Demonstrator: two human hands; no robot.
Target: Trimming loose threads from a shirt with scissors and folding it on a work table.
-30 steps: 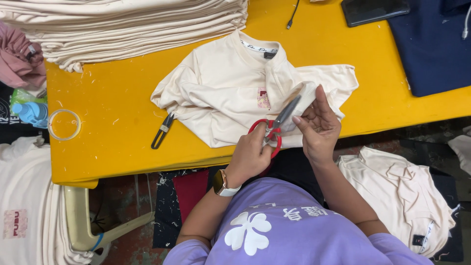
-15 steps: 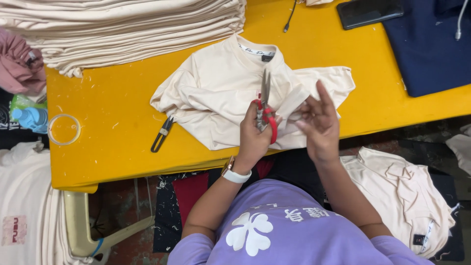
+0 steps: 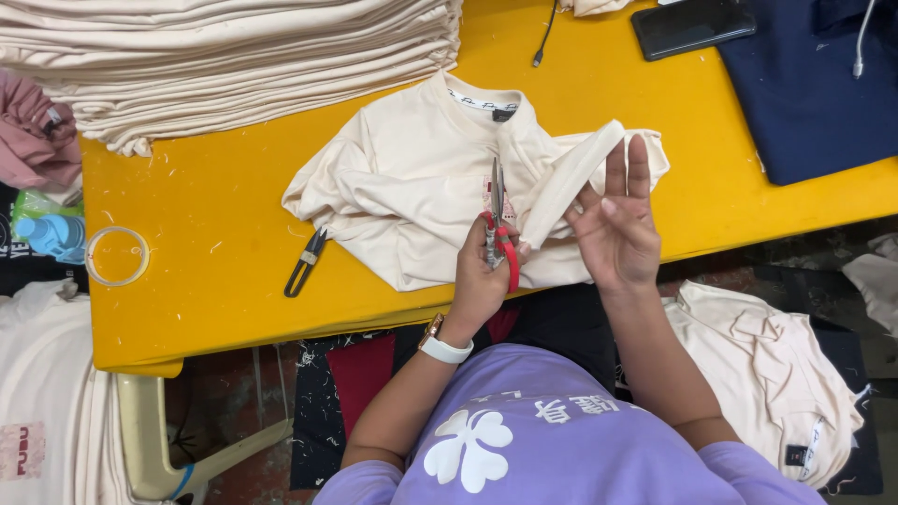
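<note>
A cream shirt point(image 3: 412, 178) lies spread on the yellow table point(image 3: 206, 234). My left hand point(image 3: 479, 281) grips red-handled scissors point(image 3: 498, 224), blades pointing up over the shirt. My right hand point(image 3: 613, 224) is raised with fingers straight, and a folded cream strip point(image 3: 566, 182) of the shirt rests between its thumb and fingers. A white watch sits on my left wrist.
A tall stack of folded cream garments point(image 3: 234, 56) fills the back left. Small black thread snips point(image 3: 306, 262) and a clear tape ring point(image 3: 117, 255) lie on the table. A dark phone point(image 3: 692, 23), a navy cloth point(image 3: 814, 84), and more cream shirts point(image 3: 767, 365) below right.
My left hand swung the scissors from a rightward slant to upright and moved them left. My right hand opened its fingers and lifted the cream strip higher.
</note>
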